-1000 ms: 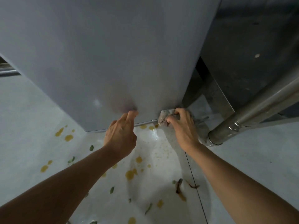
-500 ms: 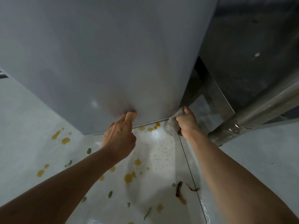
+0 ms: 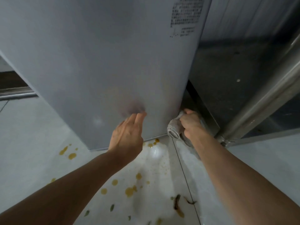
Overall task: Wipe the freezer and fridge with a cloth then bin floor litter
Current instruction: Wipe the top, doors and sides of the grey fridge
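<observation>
Wiping low at the grey cabinet's point(image 3: 97, 62) bottom right corner with a bunched cloth point(image 3: 174, 129) gripped in the right hand point(image 3: 191, 125); braced by straight left hand point(image 3: 128, 132) fingertips, holding nothing. Judged midway through wiping; yellow spills point(image 3: 129, 191) and leaf litter point(image 3: 177, 203) left unbinned on the floor point(image 3: 32, 143).
</observation>
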Motion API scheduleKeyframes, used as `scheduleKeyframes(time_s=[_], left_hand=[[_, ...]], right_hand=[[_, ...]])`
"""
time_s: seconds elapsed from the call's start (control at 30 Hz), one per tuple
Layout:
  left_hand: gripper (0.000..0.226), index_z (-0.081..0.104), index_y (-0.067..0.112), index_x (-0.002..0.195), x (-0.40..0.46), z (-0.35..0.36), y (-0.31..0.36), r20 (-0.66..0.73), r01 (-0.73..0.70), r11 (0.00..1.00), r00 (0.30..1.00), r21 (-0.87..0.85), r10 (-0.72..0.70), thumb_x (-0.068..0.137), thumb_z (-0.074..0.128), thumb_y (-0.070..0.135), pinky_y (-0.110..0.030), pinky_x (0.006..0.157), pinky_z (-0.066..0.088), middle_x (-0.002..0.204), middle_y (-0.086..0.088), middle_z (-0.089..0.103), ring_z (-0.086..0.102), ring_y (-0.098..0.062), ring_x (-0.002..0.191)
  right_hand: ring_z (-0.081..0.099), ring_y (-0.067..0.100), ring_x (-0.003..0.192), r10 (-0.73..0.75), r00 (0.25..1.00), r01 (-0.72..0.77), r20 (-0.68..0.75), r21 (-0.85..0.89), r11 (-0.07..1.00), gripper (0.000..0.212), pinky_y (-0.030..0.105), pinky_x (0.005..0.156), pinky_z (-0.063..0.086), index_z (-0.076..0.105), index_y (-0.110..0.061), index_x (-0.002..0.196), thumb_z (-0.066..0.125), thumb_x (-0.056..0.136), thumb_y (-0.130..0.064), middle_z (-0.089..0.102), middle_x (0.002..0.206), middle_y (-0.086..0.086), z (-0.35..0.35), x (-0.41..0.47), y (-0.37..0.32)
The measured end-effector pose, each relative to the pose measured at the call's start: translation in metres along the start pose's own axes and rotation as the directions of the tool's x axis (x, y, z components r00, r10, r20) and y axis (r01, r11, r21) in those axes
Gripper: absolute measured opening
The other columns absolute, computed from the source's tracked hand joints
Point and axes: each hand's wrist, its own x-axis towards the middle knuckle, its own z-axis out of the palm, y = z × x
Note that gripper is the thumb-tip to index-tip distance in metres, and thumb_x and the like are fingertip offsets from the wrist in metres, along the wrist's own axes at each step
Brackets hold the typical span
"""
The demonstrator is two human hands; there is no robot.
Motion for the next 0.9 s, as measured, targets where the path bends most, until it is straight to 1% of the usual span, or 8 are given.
scheduleKeyframes(time_s=[0.1, 0.2, 0.37, 0.47, 0.57, 0.67, 0.8, 0.9], left_hand=[[0.068, 0.040, 0.019, 0.132, 0.006, -0.015, 0.016, -0.067, -0.109, 0.992, 0.991, 0.063, 0.113, 0.070, 0.053, -0.005, -0.027, 0.079, 0.038, 0.127, 0.000, 0.048, 0.051, -0.022, 0.105], [0.068, 0.044, 0.018, 0.130, 0.012, -0.032, 0.029, -0.108, -0.165, 0.982, 0.979, 0.096, 0.175, 0.067, 0.051, -0.007, -0.027, 0.081, 0.039, 0.131, 0.001, 0.045, 0.051, -0.020, 0.107], [0.066, 0.044, 0.016, 0.131, 0.019, -0.057, 0.041, -0.143, -0.200, 0.968, 0.964, 0.150, 0.222, 0.069, 0.052, -0.006, -0.029, 0.087, 0.040, 0.134, -0.001, 0.043, 0.050, -0.021, 0.110], [0.066, 0.043, 0.016, 0.131, 0.020, -0.073, 0.048, -0.142, -0.215, 0.963, 0.961, 0.163, 0.238, 0.069, 0.053, -0.004, -0.030, 0.090, 0.039, 0.136, -0.001, 0.040, 0.046, -0.022, 0.114], [0.068, 0.040, 0.017, 0.133, 0.025, -0.094, 0.055, -0.143, -0.242, 0.945, 0.950, 0.218, 0.276, 0.068, 0.055, 0.000, -0.029, 0.093, 0.036, 0.140, -0.001, 0.036, 0.042, -0.022, 0.119], [0.068, 0.041, 0.016, 0.132, 0.031, -0.117, 0.063, -0.165, -0.260, 0.927, 0.936, 0.268, 0.311, 0.067, 0.054, 0.000, -0.030, 0.095, 0.035, 0.141, -0.003, 0.036, 0.043, -0.023, 0.119], [0.069, 0.035, 0.019, 0.135, 0.035, -0.142, 0.074, -0.184, -0.255, 0.916, 0.929, 0.309, 0.321, 0.070, 0.053, 0.005, -0.027, 0.100, 0.029, 0.146, -0.001, 0.027, 0.036, -0.020, 0.125], [0.068, 0.032, 0.020, 0.136, 0.039, -0.162, 0.080, -0.198, -0.253, 0.903, 0.921, 0.348, 0.334, 0.072, 0.052, 0.007, -0.029, 0.104, 0.026, 0.148, -0.001, 0.023, 0.034, -0.020, 0.127]], right_hand=[[0.059, 0.022, 0.083, -0.003, 1.000, 0.001, 0.021, 0.081, 0.997, 0.036, 0.032, 0.076, 0.050, 0.057, -0.003, 0.124, 0.044, 0.092, 0.004, 0.062, 0.107, 0.016, -0.004, -0.009, -0.022], [0.056, 0.015, 0.064, -0.035, 0.999, 0.032, 0.021, 0.136, 0.990, 0.036, 0.022, 0.057, 0.049, 0.061, -0.002, 0.118, 0.041, 0.089, 0.008, 0.062, 0.081, 0.009, -0.007, -0.021, -0.045], [0.058, 0.020, 0.066, -0.085, 0.996, 0.073, 0.037, 0.240, 0.968, 0.039, 0.025, 0.059, 0.050, 0.061, 0.000, 0.118, 0.041, 0.087, 0.013, 0.064, 0.085, 0.012, -0.011, -0.039, -0.081], [0.059, 0.013, 0.047, -0.110, 0.994, 0.100, 0.016, 0.318, 0.943, 0.028, 0.020, 0.047, 0.049, 0.065, -0.003, 0.106, 0.046, 0.089, 0.010, 0.064, 0.054, 0.002, -0.011, -0.051, -0.105], [0.056, 0.009, 0.037, -0.150, 0.989, 0.142, -0.007, 0.352, 0.925, 0.028, 0.016, 0.039, 0.045, 0.066, -0.005, 0.089, 0.043, 0.087, 0.012, 0.058, 0.041, -0.003, -0.015, -0.063, -0.134], [0.059, 0.008, 0.036, -0.195, 0.981, 0.183, -0.003, 0.357, 0.916, 0.026, 0.016, 0.038, 0.046, 0.068, -0.007, 0.093, 0.046, 0.089, 0.007, 0.061, 0.042, -0.004, -0.017, -0.075, -0.164], [0.063, 0.017, 0.054, -0.229, 0.973, 0.211, 0.000, 0.390, 0.896, 0.015, 0.021, 0.047, 0.051, 0.069, -0.008, 0.099, 0.056, 0.091, -0.005, 0.066, 0.065, 0.005, -0.020, -0.093, -0.200], [0.062, 0.017, 0.058, -0.248, 0.969, 0.230, -0.006, 0.397, 0.889, 0.016, 0.022, 0.049, 0.052, 0.068, -0.008, 0.101, 0.055, 0.092, -0.004, 0.066, 0.073, 0.007, -0.021, -0.106, -0.222]])
